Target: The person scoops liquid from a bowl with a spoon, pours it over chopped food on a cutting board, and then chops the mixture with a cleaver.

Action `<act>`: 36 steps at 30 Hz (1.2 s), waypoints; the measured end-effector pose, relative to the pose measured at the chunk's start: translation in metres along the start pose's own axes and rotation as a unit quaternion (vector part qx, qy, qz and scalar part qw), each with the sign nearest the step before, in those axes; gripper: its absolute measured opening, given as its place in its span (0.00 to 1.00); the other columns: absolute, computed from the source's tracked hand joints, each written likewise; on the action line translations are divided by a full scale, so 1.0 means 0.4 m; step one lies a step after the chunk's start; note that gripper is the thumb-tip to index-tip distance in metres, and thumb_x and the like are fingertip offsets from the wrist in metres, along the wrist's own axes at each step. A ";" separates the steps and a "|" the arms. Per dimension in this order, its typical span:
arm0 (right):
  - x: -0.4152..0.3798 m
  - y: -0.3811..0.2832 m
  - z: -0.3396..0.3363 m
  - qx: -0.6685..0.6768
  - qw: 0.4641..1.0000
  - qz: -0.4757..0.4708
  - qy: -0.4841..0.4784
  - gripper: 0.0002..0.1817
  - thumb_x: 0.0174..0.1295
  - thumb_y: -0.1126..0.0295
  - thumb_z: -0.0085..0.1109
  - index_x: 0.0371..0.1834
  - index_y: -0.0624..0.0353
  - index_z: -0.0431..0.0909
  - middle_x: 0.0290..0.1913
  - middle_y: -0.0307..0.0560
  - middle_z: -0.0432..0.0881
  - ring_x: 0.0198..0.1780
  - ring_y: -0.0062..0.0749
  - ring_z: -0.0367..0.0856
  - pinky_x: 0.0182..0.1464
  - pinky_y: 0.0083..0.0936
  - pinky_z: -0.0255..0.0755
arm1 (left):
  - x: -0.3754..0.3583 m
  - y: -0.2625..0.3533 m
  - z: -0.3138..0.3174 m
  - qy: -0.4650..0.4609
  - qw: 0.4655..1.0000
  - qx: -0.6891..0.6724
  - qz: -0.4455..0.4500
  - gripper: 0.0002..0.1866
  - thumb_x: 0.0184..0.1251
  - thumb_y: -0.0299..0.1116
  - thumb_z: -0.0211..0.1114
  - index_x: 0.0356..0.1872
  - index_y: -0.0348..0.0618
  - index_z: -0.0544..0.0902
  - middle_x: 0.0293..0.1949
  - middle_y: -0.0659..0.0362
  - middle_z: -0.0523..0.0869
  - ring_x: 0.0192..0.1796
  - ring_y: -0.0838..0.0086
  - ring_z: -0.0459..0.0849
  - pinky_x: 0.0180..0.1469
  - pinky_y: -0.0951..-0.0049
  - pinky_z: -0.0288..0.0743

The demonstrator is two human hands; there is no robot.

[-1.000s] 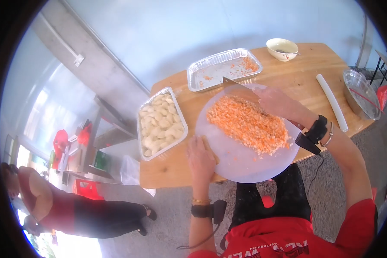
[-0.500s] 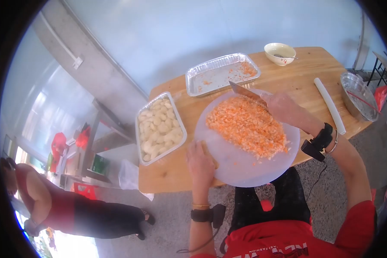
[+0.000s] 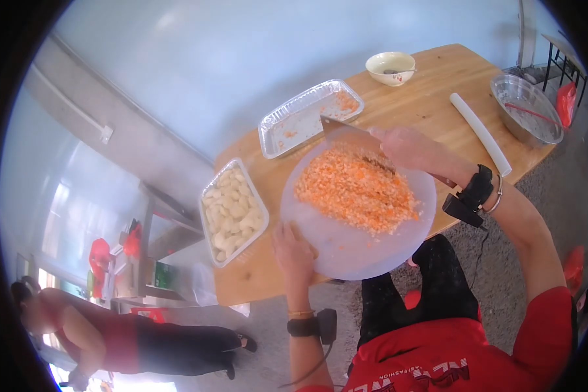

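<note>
A round white cutting board (image 3: 353, 245) lies on the wooden table (image 3: 431, 98), and a mound of finely chopped orange food (image 3: 354, 189) covers its far half. My right hand (image 3: 408, 149) grips a knife (image 3: 338, 127) whose blade lies at the far edge of the mound, pointing left. My left hand (image 3: 294, 251) rests flat on the near left rim of the board, steadying it.
A foil tray of pale dough pieces (image 3: 232, 209) sits left of the board. Behind is a nearly empty foil tray (image 3: 307, 117) with orange scraps, a small bowl (image 3: 390, 68), a white rolling pin (image 3: 480, 132) and a metal bowl (image 3: 526, 108). A person in red stands at lower left (image 3: 104, 336).
My right hand has shifted the knife a little to the left along the far edge of the mound. My left hand has stayed on the board's rim. The view has swung.
</note>
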State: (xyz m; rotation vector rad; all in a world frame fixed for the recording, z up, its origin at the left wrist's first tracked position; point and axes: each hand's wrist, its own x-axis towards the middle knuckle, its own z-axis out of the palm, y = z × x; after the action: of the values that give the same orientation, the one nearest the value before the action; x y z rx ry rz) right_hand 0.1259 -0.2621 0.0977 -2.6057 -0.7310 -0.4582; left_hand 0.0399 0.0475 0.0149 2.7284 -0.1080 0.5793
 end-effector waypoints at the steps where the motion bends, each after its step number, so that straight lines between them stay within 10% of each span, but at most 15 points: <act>1: -0.005 0.001 -0.007 -0.002 1.000 0.022 0.021 0.14 0.56 0.76 0.48 0.46 0.68 0.71 0.26 0.60 0.78 0.30 0.52 0.78 0.31 0.41 0.71 | -0.005 -0.001 0.002 -0.002 1.000 0.001 0.000 0.25 0.54 0.24 0.49 0.56 0.26 0.69 0.59 0.38 0.69 0.62 0.47 0.66 0.64 0.54 0.59; 14: -0.011 0.025 0.046 -0.090 0.993 -0.074 0.024 0.11 0.58 0.75 0.48 0.44 0.67 0.72 0.23 0.56 0.77 0.28 0.51 0.79 0.29 0.39 0.71 | -0.007 0.002 0.009 0.029 0.999 0.016 -0.004 0.20 0.61 0.27 0.50 0.55 0.30 0.70 0.57 0.40 0.72 0.60 0.48 0.68 0.63 0.55 0.61; 23: 0.009 -0.011 -0.057 0.100 0.994 0.031 0.041 0.13 0.58 0.75 0.45 0.46 0.66 0.71 0.29 0.59 0.79 0.34 0.53 0.78 0.34 0.42 0.70 | -0.005 -0.020 0.026 0.019 1.000 -0.005 -0.011 0.23 0.56 0.22 0.49 0.56 0.29 0.70 0.57 0.39 0.71 0.61 0.47 0.68 0.64 0.56 0.60; 26: 0.021 -0.014 -0.044 0.100 0.988 0.080 -0.090 0.11 0.54 0.75 0.53 0.39 0.67 0.72 0.33 0.60 0.80 0.39 0.54 0.79 0.39 0.43 0.71 | 0.000 -0.016 0.024 0.019 1.000 -0.003 -0.011 0.23 0.56 0.22 0.49 0.56 0.28 0.70 0.57 0.39 0.71 0.61 0.47 0.68 0.65 0.56 0.60; 28: 0.026 0.011 0.009 0.076 0.996 -0.039 -0.031 0.15 0.50 0.76 0.54 0.42 0.69 0.71 0.32 0.62 0.79 0.39 0.54 0.78 0.40 0.42 0.71 | 0.003 -0.015 0.022 0.013 1.000 0.000 -0.012 0.23 0.56 0.22 0.49 0.56 0.28 0.70 0.58 0.39 0.71 0.61 0.46 0.68 0.65 0.56 0.60; 36: 0.010 0.005 -0.027 0.150 0.983 -0.025 -0.099 0.26 0.49 0.82 0.44 0.56 0.74 0.64 0.41 0.69 0.76 0.48 0.58 0.74 0.49 0.41 0.68 | -0.003 -0.017 0.023 0.035 0.999 0.002 -0.021 0.25 0.51 0.21 0.50 0.56 0.30 0.71 0.58 0.41 0.71 0.60 0.48 0.69 0.63 0.57 0.63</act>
State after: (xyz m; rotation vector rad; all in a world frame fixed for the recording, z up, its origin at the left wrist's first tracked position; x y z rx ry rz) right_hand 0.1280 -0.2668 0.1082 -2.3721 -0.8593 -0.0913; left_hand 0.0432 0.0507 0.0043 2.7036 -0.0335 0.6632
